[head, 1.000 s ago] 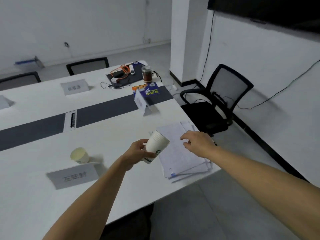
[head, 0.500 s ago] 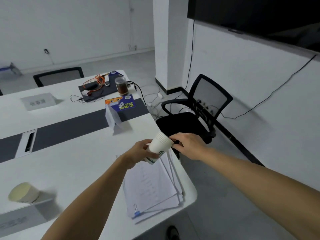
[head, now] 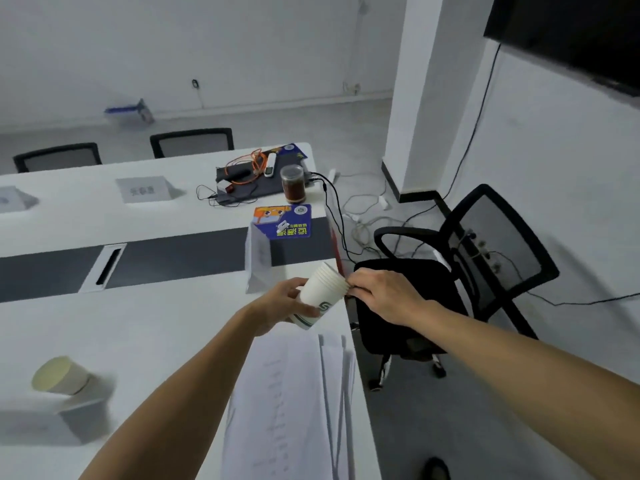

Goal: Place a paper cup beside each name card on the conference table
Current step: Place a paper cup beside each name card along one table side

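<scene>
The stack of paper cups [head: 320,296] was held in the air over the near right end of the conference table [head: 156,323], just in front of the upright name card [head: 258,261] and above the loose papers [head: 291,403]. The left hand [head: 284,306] gripped the stack's lower half, fingers curled round the wall and thumb on the near side. The right hand [head: 377,292] met the open end, its fingertips [head: 353,284] drawn together on the nested rims and apparently pinching the outermost one. The stack's long axis lay tilted, base down towards the person and mouths pointing up and to the right. In my judgement the cups are very light, thin-walled and easily crushed, and nested cups tend to cling. The rolled rim is the stiffest part and the proper place to take hold, while the other hand restrains the remainder by the wall with light pressure only. One cup [head: 60,375] stood upright at lower left, just beside another name card [head: 38,424].
</scene>
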`<act>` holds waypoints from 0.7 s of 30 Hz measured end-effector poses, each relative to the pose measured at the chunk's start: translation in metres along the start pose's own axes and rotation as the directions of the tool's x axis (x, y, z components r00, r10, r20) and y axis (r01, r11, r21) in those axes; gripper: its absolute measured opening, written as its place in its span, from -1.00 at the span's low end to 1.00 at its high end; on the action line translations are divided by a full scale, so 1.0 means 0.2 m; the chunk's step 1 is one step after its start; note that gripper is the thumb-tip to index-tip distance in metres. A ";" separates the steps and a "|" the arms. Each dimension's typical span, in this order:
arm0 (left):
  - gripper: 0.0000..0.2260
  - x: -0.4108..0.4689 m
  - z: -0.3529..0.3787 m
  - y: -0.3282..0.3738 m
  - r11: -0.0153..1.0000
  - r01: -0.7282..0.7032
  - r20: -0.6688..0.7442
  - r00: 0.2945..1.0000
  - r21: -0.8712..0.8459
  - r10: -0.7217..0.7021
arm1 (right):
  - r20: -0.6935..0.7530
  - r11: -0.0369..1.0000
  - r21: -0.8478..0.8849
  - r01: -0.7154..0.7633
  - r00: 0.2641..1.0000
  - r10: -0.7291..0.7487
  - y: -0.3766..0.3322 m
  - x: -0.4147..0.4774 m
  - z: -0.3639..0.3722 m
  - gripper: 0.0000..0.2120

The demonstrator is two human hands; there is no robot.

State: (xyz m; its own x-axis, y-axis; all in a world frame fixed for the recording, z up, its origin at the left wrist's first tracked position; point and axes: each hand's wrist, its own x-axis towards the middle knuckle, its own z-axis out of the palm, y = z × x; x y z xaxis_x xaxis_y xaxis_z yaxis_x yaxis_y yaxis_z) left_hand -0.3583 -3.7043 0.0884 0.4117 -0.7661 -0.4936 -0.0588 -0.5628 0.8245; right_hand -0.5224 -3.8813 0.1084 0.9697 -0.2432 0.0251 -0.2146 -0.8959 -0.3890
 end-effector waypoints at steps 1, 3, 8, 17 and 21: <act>-0.47 0.01 0.01 0.01 1.000 0.013 -0.039 0.999 -0.012 -0.013 | 0.014 0.999 0.000 0.042 0.999 -0.042 0.04 0.05 0.00 -0.78; -0.49 0.02 0.02 0.02 0.999 0.028 -0.078 0.996 -0.029 -0.031 | 0.030 0.994 0.009 0.110 0.993 -0.110 0.09 0.13 0.01 -0.78; -0.50 0.05 0.11 0.06 0.990 0.085 -0.220 0.970 -0.111 -0.108 | 0.079 0.955 0.054 0.292 0.952 -0.296 0.24 0.30 -0.02 -0.78; -0.52 -0.02 0.18 0.05 0.947 0.129 -0.407 0.879 -0.294 -0.246 | 0.204 0.858 0.074 0.508 0.835 -0.511 0.27 0.57 -0.05 -0.75; -0.47 -0.05 0.09 -0.03 0.924 0.158 -0.462 0.829 -0.348 -0.316 | 0.304 0.820 0.095 0.564 0.768 -0.563 0.18 0.74 0.03 -0.73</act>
State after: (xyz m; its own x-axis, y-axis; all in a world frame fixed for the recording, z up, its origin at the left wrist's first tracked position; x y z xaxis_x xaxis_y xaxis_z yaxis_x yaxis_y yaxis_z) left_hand -0.3779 -3.6993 0.0827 0.7799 -0.3139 -0.5414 0.3273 -0.5328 0.7804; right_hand -0.3860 -3.9469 0.0925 0.9013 0.4312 -0.0418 0.3821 -0.8367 -0.3924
